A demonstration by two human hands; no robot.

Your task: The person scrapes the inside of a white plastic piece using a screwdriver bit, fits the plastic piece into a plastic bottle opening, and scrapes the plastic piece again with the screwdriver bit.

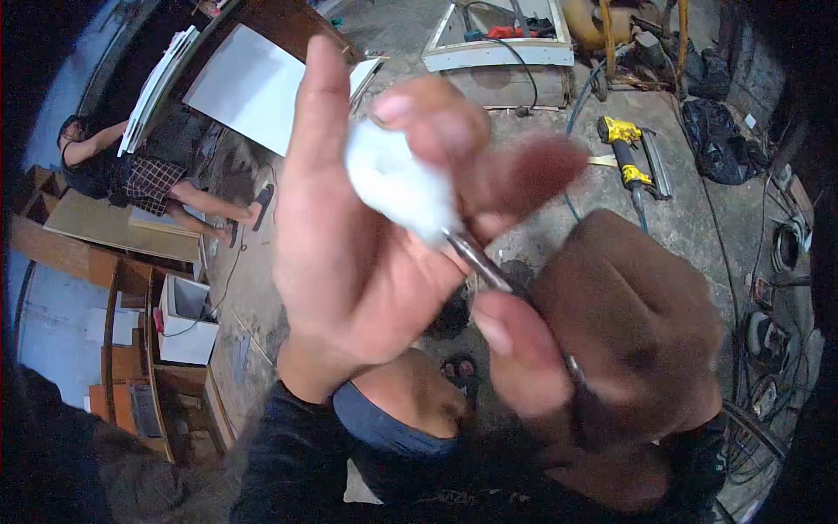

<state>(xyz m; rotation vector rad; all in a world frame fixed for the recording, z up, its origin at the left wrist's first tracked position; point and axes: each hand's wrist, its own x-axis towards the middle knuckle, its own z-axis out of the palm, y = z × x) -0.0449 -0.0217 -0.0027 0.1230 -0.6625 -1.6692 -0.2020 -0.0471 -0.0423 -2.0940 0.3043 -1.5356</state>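
White lump (397, 179) w/ 1 rod (481, 262), 2 hands (349, 262).

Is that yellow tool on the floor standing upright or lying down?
Lying down: the yellow tool is on its side, with its grip and the long strip beside it both stretched along the floor.

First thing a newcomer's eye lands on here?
Probably the bright white lump near the center, held in the left hand, with the dark metal rod in the right hand meeting its lower end. Next, the yellow-and-black tool on the floor, upper right, then the co-worker at far left beside white sheets.
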